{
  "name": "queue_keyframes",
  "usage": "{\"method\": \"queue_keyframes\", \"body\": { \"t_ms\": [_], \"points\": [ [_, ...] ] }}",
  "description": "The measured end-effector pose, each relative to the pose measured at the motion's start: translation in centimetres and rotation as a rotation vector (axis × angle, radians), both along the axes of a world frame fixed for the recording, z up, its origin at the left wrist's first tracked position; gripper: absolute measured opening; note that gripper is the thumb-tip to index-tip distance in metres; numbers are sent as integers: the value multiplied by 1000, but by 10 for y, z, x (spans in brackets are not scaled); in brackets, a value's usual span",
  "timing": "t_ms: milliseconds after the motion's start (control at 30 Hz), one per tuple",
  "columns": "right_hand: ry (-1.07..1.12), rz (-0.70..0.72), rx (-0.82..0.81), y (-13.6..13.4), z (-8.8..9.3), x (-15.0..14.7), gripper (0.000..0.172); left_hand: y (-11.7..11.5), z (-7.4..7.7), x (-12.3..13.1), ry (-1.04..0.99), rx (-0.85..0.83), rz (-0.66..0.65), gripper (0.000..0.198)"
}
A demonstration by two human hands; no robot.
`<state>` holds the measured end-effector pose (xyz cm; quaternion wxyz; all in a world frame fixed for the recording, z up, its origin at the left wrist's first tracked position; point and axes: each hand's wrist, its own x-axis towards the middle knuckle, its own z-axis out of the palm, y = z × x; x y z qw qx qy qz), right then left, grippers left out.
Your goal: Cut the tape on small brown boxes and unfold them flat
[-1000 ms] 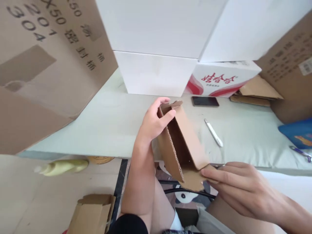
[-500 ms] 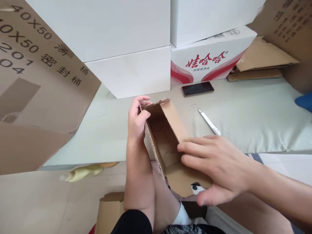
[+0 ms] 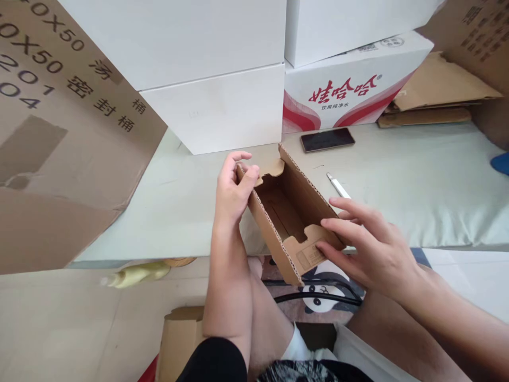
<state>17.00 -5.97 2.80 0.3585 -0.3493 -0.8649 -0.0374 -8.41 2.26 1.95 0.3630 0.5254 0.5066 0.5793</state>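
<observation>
A small brown cardboard box [image 3: 272, 233] is tilted above my lap, its top open and its inside bare. Its long side walls stand up, and short end flaps show at the far and near ends. My left hand [image 3: 234, 185] grips the far left corner, with the thumb over the rim and the fingers outside. At the near right corner, my right hand [image 3: 369, 246] has its thumb and a finger on the printed near flap [image 3: 306, 252]. Its other fingers are round the right wall, partly hidden. Beyond that hand lies a white utility knife [image 3: 338, 185], partly covered by the fingers.
A phone [image 3: 328, 140] lies before a white and red carton [image 3: 350, 101]. White boxes [image 3: 222, 111] are stacked behind. A large brown carton [image 3: 79, 159] stands left, flattened cardboard [image 3: 441, 90] right. Below are a yellowish bottle [image 3: 139, 275] and another cardboard box [image 3: 181, 339].
The box has turned and lifted so its opening faces up more. Its right long panel now stands upright and the near flap shows print. My right hand has shifted slightly right and up.
</observation>
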Motion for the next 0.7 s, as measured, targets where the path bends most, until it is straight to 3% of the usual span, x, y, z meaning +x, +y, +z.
{"method": "queue_keyframes", "body": {
  "t_ms": [133, 300, 433, 500, 600, 667, 700],
  "points": [
    [59, 123, -92, 1, -6, -5, 40, 0, -3, 3, 133, -40, 20, 37],
    [-47, 251, -265, -4, -11, -7, 35, 1, -1, 8, 345, -54, 50, 41],
    [15, 302, -280, -10, -21, 0, 35, 1, 4, 12, 523, -125, 23, 34],
    [118, 228, -299, -8, -28, 12, 31, 1, 6, 13, 560, -160, 19, 30],
    [243, -143, -369, 1, -43, 37, 19, 1, 7, 14, 561, -177, 20, 30],
    [283, -351, -507, 6, -56, 51, 19, 1, 6, 15, 557, -168, 26, 29],
    [303, -383, -614, 8, -63, 55, 24, 2, 6, 15, 555, -165, 29, 28]
  ]
}}
